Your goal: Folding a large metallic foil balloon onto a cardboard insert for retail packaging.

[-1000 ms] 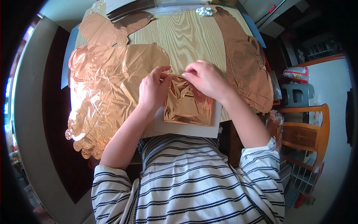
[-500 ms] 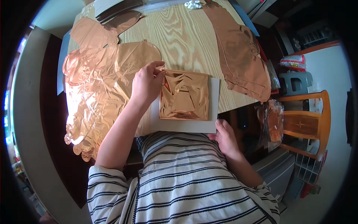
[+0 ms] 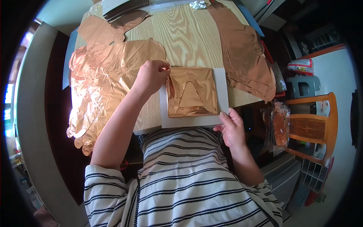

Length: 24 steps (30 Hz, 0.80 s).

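A square of folded rose-gold foil (image 3: 208,89), apparently a flat foil balloon, lies on a pale card (image 3: 221,90) at the near table edge. A rounded triangular outline shows on its face. My left hand (image 3: 152,76) is closed in a pinch at the foil's upper left corner, with the fingertips partly hidden. At the card's lower right corner, my right hand (image 3: 231,128) grips the edge between thumb and fingers. The card's near edge juts past the table, close to my striped shirt.
Large flat rose-gold foil balloons (image 3: 98,75) cover the table's left side. Another foil sheet (image 3: 247,56) lies along the right. A small white bundle (image 3: 197,5) sits at the far edge. A wooden chair (image 3: 308,126) at the right carries clear-bagged foil packets (image 3: 281,125).
The card and foil have shifted slightly right and away from me, along with my right hand. The foil's face looks smoother, and its triangular outline shows more fully.
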### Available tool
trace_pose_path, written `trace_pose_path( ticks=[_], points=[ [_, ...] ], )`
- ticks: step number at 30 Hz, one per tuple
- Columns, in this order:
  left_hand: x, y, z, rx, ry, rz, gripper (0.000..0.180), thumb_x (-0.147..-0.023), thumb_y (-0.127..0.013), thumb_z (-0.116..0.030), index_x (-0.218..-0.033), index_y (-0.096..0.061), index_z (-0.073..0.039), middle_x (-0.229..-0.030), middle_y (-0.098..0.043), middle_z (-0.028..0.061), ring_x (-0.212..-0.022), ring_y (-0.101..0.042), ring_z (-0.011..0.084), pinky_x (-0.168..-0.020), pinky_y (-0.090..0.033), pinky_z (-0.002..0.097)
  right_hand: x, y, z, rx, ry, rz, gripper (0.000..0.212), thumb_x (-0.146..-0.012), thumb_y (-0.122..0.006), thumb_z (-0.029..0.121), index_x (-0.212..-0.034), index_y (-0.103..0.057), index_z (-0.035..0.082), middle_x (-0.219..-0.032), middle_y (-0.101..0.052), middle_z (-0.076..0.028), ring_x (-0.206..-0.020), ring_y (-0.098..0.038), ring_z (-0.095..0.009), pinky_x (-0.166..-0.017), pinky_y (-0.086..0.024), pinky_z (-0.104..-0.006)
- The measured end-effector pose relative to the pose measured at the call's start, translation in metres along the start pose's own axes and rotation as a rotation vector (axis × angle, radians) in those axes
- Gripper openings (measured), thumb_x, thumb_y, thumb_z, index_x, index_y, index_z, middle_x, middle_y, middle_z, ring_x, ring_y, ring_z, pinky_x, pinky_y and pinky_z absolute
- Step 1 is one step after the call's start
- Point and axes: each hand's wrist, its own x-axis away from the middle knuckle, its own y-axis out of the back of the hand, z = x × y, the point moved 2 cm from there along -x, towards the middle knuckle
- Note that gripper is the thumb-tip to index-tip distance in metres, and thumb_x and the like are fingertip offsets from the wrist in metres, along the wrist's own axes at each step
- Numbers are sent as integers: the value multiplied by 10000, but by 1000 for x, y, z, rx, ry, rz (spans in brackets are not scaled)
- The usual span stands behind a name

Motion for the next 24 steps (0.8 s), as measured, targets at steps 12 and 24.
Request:
trace_pose_path(
  ticks=[12,24],
  points=[
    [9,-8,1,188,30,-7,326,-931,-683,-85,-1214,-671,75,-875,-729,82,-756,-678,114,-712,-547,261,20,-43,-38,-543,-75,358,532,-1044,-541,349,-1482,-415,74,-1468,-525,-125,-1342,-516,-302,-1129,-410,-502],
    [36,-18,3,194,23,-41,344,-960,-655,-98,-1239,-640,103,-859,-712,77,-742,-681,110,-700,-550,255,8,-46,-16,-419,76,-52,454,-1053,-563,282,-1421,-472,31,-1334,-595,-112,-1211,-595,-236,-1016,-485,-413]
  ],
)
